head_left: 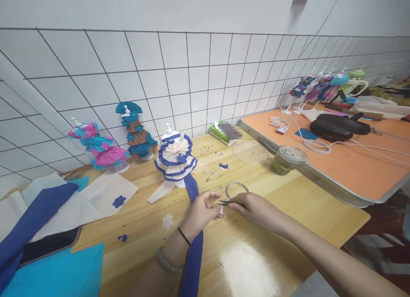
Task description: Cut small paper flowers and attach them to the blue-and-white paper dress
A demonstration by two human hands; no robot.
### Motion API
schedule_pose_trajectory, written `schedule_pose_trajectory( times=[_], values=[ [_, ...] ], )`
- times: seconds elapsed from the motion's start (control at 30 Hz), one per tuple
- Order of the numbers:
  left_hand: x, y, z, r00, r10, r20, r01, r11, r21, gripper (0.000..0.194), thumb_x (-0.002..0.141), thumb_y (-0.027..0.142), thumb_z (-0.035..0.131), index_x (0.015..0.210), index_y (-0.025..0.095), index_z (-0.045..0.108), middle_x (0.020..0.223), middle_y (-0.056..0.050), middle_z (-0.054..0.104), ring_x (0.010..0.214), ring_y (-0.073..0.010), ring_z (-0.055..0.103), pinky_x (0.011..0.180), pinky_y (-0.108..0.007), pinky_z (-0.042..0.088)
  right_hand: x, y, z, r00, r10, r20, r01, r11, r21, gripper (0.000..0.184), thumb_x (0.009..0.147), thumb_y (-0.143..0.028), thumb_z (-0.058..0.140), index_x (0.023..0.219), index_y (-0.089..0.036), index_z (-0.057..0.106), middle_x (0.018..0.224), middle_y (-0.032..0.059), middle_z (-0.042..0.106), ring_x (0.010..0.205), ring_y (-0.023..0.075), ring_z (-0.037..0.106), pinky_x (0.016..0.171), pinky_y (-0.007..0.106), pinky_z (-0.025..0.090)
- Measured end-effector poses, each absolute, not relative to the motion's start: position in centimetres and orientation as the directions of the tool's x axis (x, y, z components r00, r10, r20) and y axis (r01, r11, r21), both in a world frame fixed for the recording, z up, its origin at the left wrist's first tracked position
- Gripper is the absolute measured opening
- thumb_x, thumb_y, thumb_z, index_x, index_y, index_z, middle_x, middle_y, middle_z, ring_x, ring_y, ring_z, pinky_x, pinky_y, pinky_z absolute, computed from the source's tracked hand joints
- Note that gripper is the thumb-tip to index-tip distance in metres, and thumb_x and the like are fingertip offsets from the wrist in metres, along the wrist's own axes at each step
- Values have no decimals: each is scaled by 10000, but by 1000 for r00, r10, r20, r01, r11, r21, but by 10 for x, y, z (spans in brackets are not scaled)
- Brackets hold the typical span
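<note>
My right hand (251,206) is closed around a pair of scissors (223,202), one large loop handle standing out above my fingers. Between the fingertips of my left hand (201,212) is a small piece of white paper (221,210), right at the scissor blades. Under my left wrist runs a long blue crepe paper strip (194,263). Just beyond my hands stands a small mannequin in a white and blue ruffled paper dress (176,158). A white paper flower (167,221) lies left of my left hand.
Two more dressed mannequins, one pink and blue (107,154), one brown and teal (137,132), stand by the wall. White paper sheets (109,190) and a phone (51,245) lie left. A lidded plastic cup (286,162) stands beside the orange table (358,169), which holds a black glue gun (333,127).
</note>
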State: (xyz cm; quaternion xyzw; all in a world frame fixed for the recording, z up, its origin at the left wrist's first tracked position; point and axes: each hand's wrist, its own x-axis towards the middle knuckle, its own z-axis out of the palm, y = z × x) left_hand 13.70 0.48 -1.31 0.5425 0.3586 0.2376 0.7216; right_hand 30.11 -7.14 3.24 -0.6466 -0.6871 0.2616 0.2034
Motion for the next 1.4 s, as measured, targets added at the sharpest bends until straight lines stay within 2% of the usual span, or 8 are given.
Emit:
schedule_pose_trajectory(
  times=[0.23, 0.6, 0.8, 0.97, 1.17, 1.3, 1.4],
  values=[
    [137, 5, -14, 637, 726, -258, 51, 295, 954, 276, 635, 137, 634, 897, 137, 549, 512, 16, 629, 497, -125, 615, 595, -251, 479, 300, -70, 33, -79, 994, -73, 852, 30, -522, 297, 865, -335, 416, 777, -203, 667, 693, 60, 666, 599, 176, 583, 526, 255, 365],
    [136, 5, -13, 656, 705, -269, 48, 316, 947, 328, 616, 203, 676, 903, 130, 536, 495, 14, 620, 486, -131, 606, 603, -272, 479, 299, -71, 33, -55, 995, -78, 882, 12, -471, 311, 872, -330, 402, 746, -195, 652, 664, 53, 654, 571, 166, 568, 522, 246, 353],
    [137, 4, -14, 668, 701, -251, 31, 311, 950, 306, 626, 149, 646, 909, 134, 530, 513, 25, 617, 480, -114, 591, 578, -249, 472, 298, -76, 40, -90, 990, -106, 856, 22, -516, 302, 873, -339, 396, 871, -189, 657, 760, 75, 663, 650, 180, 585, 571, 251, 389],
    [137, 4, -16, 680, 695, -233, 23, 297, 954, 316, 643, 159, 634, 940, 132, 528, 499, 26, 610, 476, -110, 583, 571, -244, 470, 299, -81, 42, -77, 991, -109, 857, 9, -515, 306, 878, -342, 376, 828, -189, 636, 733, 62, 645, 638, 178, 581, 568, 256, 397],
    [136, 5, -16, 678, 694, -241, 40, 292, 956, 353, 626, 198, 663, 944, 129, 527, 543, 24, 596, 490, -119, 592, 566, -259, 476, 306, -93, 37, 6, 993, -121, 852, -68, -520, 331, 878, -363, 358, 793, -189, 626, 716, 62, 652, 621, 189, 597, 543, 256, 406],
    [136, 5, -14, 663, 715, -222, 62, 243, 968, 317, 633, 201, 652, 919, 140, 528, 705, -8, 616, 504, -105, 601, 554, -252, 483, 326, -103, 26, 116, 987, -109, 818, -157, -554, 341, 866, -391, 369, 961, -190, 627, 936, 100, 676, 793, 232, 626, 647, 292, 457],
    [137, 6, -17, 647, 734, -205, 82, 200, 976, 281, 651, 186, 630, 907, 149, 519, 784, -24, 613, 519, -103, 605, 544, -253, 492, 346, -110, 19, 264, 960, -91, 805, -272, -527, 378, 855, -419, 374, 1016, -172, 611, 1009, 117, 663, 866, 256, 624, 713, 325, 469]
  ],
)
